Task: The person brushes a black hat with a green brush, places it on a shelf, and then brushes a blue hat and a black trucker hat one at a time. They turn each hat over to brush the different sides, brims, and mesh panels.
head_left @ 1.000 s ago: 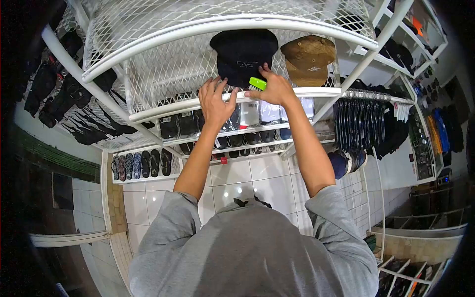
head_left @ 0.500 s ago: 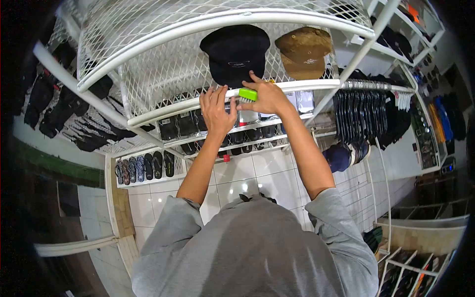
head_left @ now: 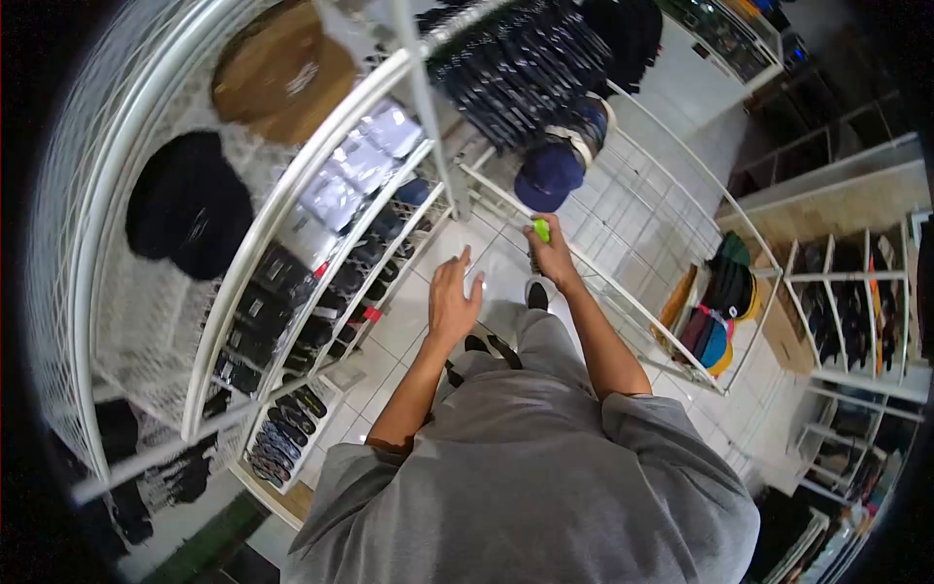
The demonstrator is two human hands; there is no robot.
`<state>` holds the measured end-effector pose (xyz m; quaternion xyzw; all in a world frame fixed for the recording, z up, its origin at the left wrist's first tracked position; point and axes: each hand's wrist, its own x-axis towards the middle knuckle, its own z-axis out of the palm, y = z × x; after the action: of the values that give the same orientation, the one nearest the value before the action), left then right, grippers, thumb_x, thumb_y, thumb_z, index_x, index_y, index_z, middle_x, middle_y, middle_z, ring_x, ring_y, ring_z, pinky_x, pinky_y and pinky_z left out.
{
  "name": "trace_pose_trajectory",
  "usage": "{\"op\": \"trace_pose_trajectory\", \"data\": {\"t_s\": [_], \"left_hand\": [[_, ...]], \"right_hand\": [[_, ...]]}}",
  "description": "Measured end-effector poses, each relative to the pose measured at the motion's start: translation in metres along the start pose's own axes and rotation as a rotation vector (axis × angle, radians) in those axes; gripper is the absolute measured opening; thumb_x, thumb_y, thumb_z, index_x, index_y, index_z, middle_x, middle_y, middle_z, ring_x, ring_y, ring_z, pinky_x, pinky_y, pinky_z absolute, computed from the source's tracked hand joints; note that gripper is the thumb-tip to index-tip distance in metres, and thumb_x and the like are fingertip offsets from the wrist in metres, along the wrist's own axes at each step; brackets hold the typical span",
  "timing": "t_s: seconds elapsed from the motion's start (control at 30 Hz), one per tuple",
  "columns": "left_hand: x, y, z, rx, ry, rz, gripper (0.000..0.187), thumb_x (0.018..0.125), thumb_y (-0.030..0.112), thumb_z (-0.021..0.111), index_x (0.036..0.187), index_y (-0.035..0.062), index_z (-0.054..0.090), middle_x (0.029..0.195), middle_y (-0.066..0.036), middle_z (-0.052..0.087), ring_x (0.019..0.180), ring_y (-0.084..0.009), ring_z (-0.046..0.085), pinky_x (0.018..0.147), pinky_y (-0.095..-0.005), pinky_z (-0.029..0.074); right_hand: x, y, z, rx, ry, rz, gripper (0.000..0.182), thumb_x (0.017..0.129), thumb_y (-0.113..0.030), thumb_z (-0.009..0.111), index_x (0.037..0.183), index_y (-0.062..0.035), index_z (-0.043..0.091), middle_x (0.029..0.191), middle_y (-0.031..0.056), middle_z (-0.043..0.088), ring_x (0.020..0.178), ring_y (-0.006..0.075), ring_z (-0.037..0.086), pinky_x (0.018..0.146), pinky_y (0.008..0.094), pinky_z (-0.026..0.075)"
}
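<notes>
My right hand [head_left: 553,255] is shut on a green-handled brush [head_left: 541,231], held out in front of me near a low white wire rack [head_left: 671,336]. My left hand [head_left: 454,297] hangs open in the air beside it, fingers apart, holding nothing. A black cap [head_left: 190,216] and a brown cap [head_left: 284,71] hang on the white mesh display [head_left: 88,292] at the left, well away from both hands. A navy cap [head_left: 548,176] sits just beyond the brush.
White tube shelving [head_left: 321,185] with packaged goods and flip-flops [head_left: 282,443] runs down the left. Dark clothes hang on a rail [head_left: 516,58] at the top. Stacked caps [head_left: 725,302] and cubby shelves [head_left: 856,311] stand to the right. The floor is white tile [head_left: 428,321].
Both hands have come down off the shelf edge below the black cap. The view has swung right; the caps now sit far left. The brush stays in my right hand.
</notes>
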<state>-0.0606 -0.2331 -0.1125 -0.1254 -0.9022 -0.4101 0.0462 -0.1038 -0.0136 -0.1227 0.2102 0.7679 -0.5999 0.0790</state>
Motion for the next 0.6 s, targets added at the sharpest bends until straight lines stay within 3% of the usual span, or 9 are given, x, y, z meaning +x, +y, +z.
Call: {"op": "trace_pose_trajectory", "data": {"t_s": [0.1,0.17,0.3,0.37,0.4,0.43,0.5,0.53,0.6], "left_hand": [[0.025,0.01,0.05,-0.005,-0.186,0.074,0.051,0.093,0.021,0.066,0.137,-0.0028,0.054,0.112,-0.028,0.065,0.11,-0.0431,0.058,0.099,-0.0491,0.046],[0.053,0.018,0.08,0.006,-0.409,0.092,0.05,0.093,0.022,0.066,0.136,-0.0018,0.056,0.112,-0.025,0.066,0.11,-0.0405,0.059,0.098,-0.0491,0.046],[0.118,0.017,0.144,0.121,-0.547,0.1,0.049,0.092,0.021,0.066,0.136,0.0007,0.057,0.113,-0.023,0.067,0.112,-0.0396,0.06,0.099,-0.0471,0.048],[0.15,0.01,0.177,0.159,-0.566,0.117,0.051,0.091,0.021,0.067,0.138,0.0027,0.055,0.118,-0.024,0.066,0.112,-0.0414,0.06,0.098,-0.0481,0.049],[0.164,0.009,0.191,0.177,-0.602,0.083,0.05,0.091,0.021,0.067,0.137,0.0026,0.056,0.117,-0.024,0.066,0.112,-0.0419,0.06,0.098,-0.0482,0.049],[0.177,0.009,0.203,0.196,-0.636,0.049,0.049,0.091,0.021,0.067,0.136,0.0025,0.056,0.117,-0.025,0.066,0.111,-0.0424,0.06,0.097,-0.0483,0.049],[0.193,0.007,0.224,0.221,-0.653,0.028,0.048,0.091,0.02,0.067,0.134,0.0015,0.057,0.115,-0.025,0.066,0.111,-0.0422,0.06,0.097,-0.0481,0.049],[0.2,0.005,0.234,0.214,-0.627,0.007,0.047,0.091,0.019,0.067,0.134,0.0013,0.058,0.114,-0.025,0.066,0.11,-0.0419,0.061,0.096,-0.0481,0.05],[0.206,0.005,0.248,0.218,-0.584,-0.007,0.046,0.091,0.018,0.067,0.133,0.0022,0.058,0.112,-0.023,0.068,0.108,-0.041,0.063,0.095,-0.0482,0.05]], "right_hand": [[0.043,0.069,-0.048,0.238,0.128,0.07,0.024,0.093,-0.027,0.066,0.109,-0.0114,0.054,0.078,0.0046,0.058,0.071,0.0141,0.056,0.064,0.0308,0.046],[0.063,0.082,-0.074,0.217,0.198,0.09,0.028,0.092,-0.032,0.07,0.099,-0.0084,0.056,0.076,0.0062,0.06,0.072,0.0137,0.059,0.065,0.0301,0.047],[0.121,0.107,-0.098,0.071,0.245,0.229,0.042,0.086,-0.045,0.078,0.086,-0.0063,0.062,0.07,0.0089,0.065,0.07,0.0179,0.064,0.067,0.0328,0.05],[0.165,0.127,-0.102,-0.148,0.266,0.078,0.042,0.085,-0.047,0.078,0.092,-0.0062,0.068,0.072,0.0118,0.069,0.07,0.0271,0.066,0.07,0.037,0.052],[0.18,0.118,-0.109,-0.182,0.176,0.135,0.044,0.082,-0.048,0.079,0.1,-0.008,0.072,0.091,0.0163,0.073,0.086,0.034,0.069,0.079,0.0409,0.054],[0.198,0.119,-0.109,-0.173,0.168,0.147,0.044,0.082,-0.048,0.079,0.1,-0.008,0.072,0.091,0.0163,0.073,0.086,0.034,0.069,0.079,0.0409,0.054],[0.233,0.124,-0.106,-0.385,0.275,-0.039,0.054,0.08,-0.046,0.081,0.116,-0.0093,0.066,0.119,0.0185,0.068,0.104,0.0354,0.068,0.088,0.0437,0.054],[0.25,0.127,-0.105,-0.374,0.268,-0.034,0.054,0.08,-0.046,0.081,0.116,-0.0093,0.066,0.119,0.0185,0.068,0.104,0.0354,0.068,0.088,0.0437,0.054],[0.272,0.129,-0.102,-0.434,0.329,-0.182,0.07,0.079,-0.041,0.082,0.135,-0.0117,0.052,0.134,0.0179,0.058,0.115,0.0368,0.064,0.094,0.0466,0.053]]}}
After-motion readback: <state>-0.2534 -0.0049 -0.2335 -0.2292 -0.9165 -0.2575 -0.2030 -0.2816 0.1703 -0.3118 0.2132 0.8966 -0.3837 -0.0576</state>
